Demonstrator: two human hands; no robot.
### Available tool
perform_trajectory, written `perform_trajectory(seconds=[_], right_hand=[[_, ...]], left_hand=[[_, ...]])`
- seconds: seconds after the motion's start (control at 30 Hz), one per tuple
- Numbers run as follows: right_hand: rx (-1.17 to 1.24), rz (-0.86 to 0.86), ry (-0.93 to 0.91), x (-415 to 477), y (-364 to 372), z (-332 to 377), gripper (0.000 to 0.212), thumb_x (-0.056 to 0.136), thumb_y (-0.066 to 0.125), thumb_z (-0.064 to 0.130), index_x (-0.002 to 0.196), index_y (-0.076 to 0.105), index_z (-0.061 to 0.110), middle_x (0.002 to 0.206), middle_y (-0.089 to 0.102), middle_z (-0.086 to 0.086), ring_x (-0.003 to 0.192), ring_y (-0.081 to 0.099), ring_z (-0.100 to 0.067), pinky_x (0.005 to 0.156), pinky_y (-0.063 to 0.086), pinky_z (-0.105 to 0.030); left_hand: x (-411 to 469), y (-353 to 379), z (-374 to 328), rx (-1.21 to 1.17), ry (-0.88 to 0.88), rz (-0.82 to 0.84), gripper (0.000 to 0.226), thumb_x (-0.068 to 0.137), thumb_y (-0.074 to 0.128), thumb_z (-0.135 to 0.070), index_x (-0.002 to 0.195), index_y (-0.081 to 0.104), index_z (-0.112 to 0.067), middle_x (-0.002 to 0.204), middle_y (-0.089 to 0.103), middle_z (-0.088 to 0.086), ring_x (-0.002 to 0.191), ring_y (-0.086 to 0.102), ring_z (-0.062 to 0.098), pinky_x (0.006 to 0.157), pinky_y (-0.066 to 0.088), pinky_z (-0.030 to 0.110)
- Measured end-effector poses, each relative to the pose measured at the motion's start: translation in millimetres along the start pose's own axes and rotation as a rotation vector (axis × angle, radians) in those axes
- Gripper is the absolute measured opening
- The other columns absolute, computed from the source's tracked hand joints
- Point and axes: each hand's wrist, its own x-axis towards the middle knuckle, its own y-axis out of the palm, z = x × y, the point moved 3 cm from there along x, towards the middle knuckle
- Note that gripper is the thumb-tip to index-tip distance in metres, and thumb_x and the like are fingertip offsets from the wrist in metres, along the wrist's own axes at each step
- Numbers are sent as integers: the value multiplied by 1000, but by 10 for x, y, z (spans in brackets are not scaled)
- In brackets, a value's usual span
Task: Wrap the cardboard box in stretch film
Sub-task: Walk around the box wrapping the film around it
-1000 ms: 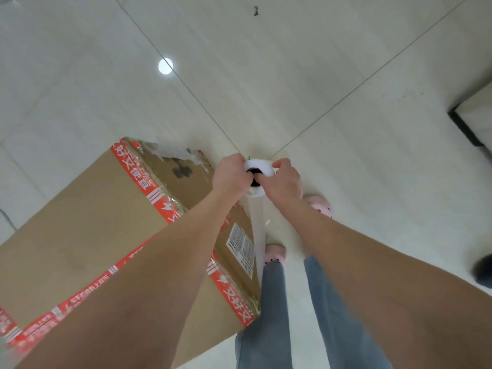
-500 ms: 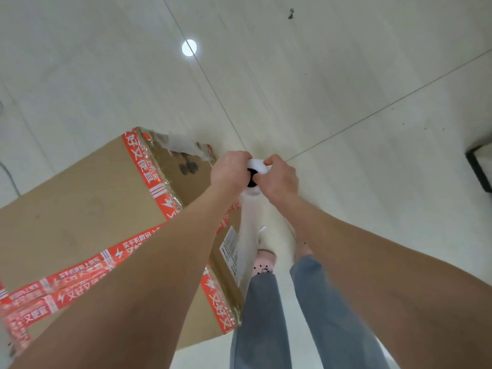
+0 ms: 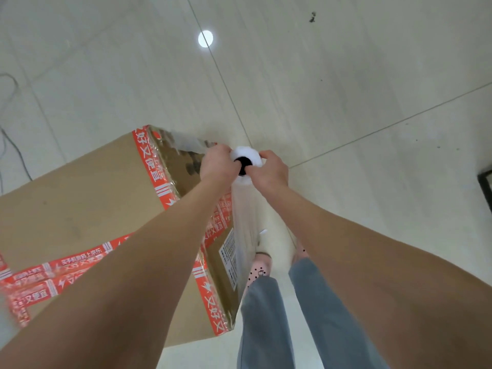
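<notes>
A tall brown cardboard box (image 3: 80, 209) with red printed tape stands on the floor at left. A white roll of stretch film (image 3: 243, 214) stands upright against its right side, seen from above with its dark core hole showing. My left hand (image 3: 217, 163) grips the roll's top rim on the left, my right hand (image 3: 271, 170) grips it on the right. Clear film (image 3: 183, 145) covers the box's far upper side and runs to the roll.
Pale tiled floor (image 3: 346, 102) spreads all around with a ceiling light reflected in it. A thin cable (image 3: 13, 145) lies at far left. A dark-framed object (image 3: 486, 185) sits at the right edge. My legs in grey trousers (image 3: 266, 315) and pink shoes stand beside the box.
Both hands with the roll have moved along the box's right side, and more of the box's top has come into view. The grip on the roll is unchanged.
</notes>
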Motion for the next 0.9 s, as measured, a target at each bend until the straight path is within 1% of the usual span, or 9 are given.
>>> perform_trajectory(seconds=[0.1,0.23,0.33,0.43,0.5,0.57,0.67,0.73,0.9], right_hand=[[2,42,-14,21,77,64,41,86,64,17,126,52,16,106,55,-2,85,53,-17,73,44,-25],[-22,39,-5,10,107,107,34,86,62,15,120,56,14,107,60,-4,88,56,-20,76,47,-29],[-67,21,2,25,108,141,24,85,59,13,108,62,13,92,57,1,88,59,-24,78,50,-34],[-126,9,-9,64,144,194,12,82,55,12,90,63,15,82,62,0,79,59,-25,67,48,-34],[-149,-1,-25,97,172,256,11,81,53,13,86,63,14,81,64,-2,79,61,-26,68,51,-36],[-169,1,-31,146,183,326,17,80,52,13,91,65,15,87,67,-5,86,63,-28,76,53,-41],[-247,24,-25,225,148,445,36,84,54,14,117,63,25,113,66,-3,104,61,-26,89,50,-38],[-257,21,-21,292,131,504,43,85,55,13,125,59,26,121,63,-1,109,60,-24,93,48,-35],[-129,-41,17,337,191,621,38,82,62,21,119,59,21,112,64,-1,96,61,-20,80,49,-31]], left_hand=[[47,-53,85,33,-14,30,22,86,60,-18,104,61,-7,99,65,11,85,61,26,63,44,29],[36,-94,29,161,93,62,26,88,55,-17,114,57,-12,104,64,10,93,62,28,64,45,33],[7,-109,-38,204,186,20,32,87,51,-8,118,58,-12,108,63,10,100,60,30,67,46,35],[28,-129,-69,255,276,7,35,86,51,-7,120,58,-12,112,61,9,102,59,30,74,48,37],[76,-154,-81,275,297,17,34,85,52,-8,118,59,-14,112,61,8,102,59,30,72,46,36],[133,-200,-89,294,290,30,30,85,51,-8,113,60,-14,106,61,7,99,60,29,66,41,34],[244,-283,-127,350,285,47,22,87,49,-7,105,60,-11,101,63,9,91,61,28,63,38,32],[297,-340,-120,328,257,60,20,87,48,-7,103,59,-9,99,63,11,91,61,30,64,39,32],[435,-457,2,170,141,61,7,85,52,-10,91,54,-8,89,59,10,89,61,31,63,42,33]])
